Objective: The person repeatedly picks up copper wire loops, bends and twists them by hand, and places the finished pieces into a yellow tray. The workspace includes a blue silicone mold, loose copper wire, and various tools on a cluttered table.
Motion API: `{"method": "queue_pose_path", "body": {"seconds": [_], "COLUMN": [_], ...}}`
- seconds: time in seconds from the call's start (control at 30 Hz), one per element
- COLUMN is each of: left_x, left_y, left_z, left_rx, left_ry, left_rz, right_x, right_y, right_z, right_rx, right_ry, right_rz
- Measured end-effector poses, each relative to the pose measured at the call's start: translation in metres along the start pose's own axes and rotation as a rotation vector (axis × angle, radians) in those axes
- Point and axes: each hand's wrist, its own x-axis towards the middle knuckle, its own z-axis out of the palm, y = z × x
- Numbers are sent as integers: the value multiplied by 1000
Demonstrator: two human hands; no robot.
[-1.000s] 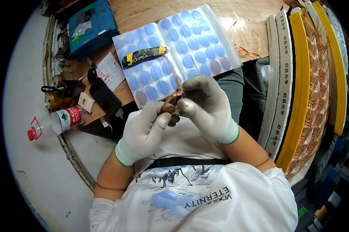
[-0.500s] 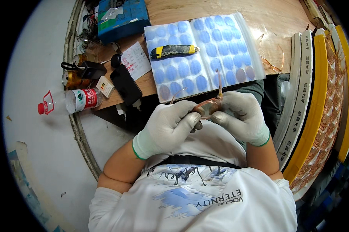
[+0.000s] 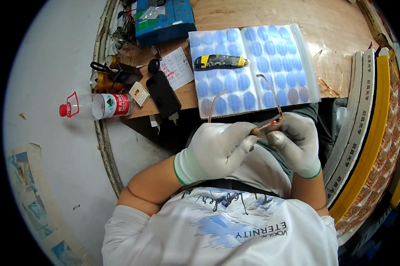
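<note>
Both of my gloved hands hold a pair of eyeglasses (image 3: 267, 128) with a thin, copper-coloured frame, just in front of the table edge. My left hand (image 3: 224, 148) pinches one side of the front between thumb and fingers. At the other side, near the hinge, my right hand (image 3: 299, 142) grips the rim. The two temple arms stand unfolded, pointing away from me over the near edge of a sheet of blue oval stickers (image 3: 231, 83). Fingers cover much of the lens area. The white gloves have greyish, worn fingertips.
A yellow-and-black utility knife (image 3: 222, 61) lies on the sheet. To the left are a phone (image 3: 163, 94), a small box (image 3: 139, 93), a handwritten note (image 3: 177, 68), a plastic bottle (image 3: 111, 105) and a blue case (image 3: 164, 22). Trays of copper-coloured frames (image 3: 370, 155) stand at right.
The eyeglasses have tipped so that their temple arms show longer and point more away from me. Both hands keep their hold. The whole view has shifted, moving the scene rightward and slightly down.
</note>
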Motion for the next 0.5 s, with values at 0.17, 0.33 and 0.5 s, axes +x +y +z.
{"method": "queue_pose_path", "body": {"seconds": [0.17,0.33,0.5], "left_x": [8,19,28], "left_y": [11,15,18], "left_z": [-8,-9,-6], "left_rx": [-96,-235,-261], "left_ry": [-114,-252,-308], "left_rz": [-42,-109,-181], "right_x": [4,-1,-7], "right_y": [-15,-11,-10], "right_z": [-11,-19,-25], "right_rx": [-15,163,77], "right_ry": [-68,-117,-52], "right_rz": [-131,-115,-167]}}
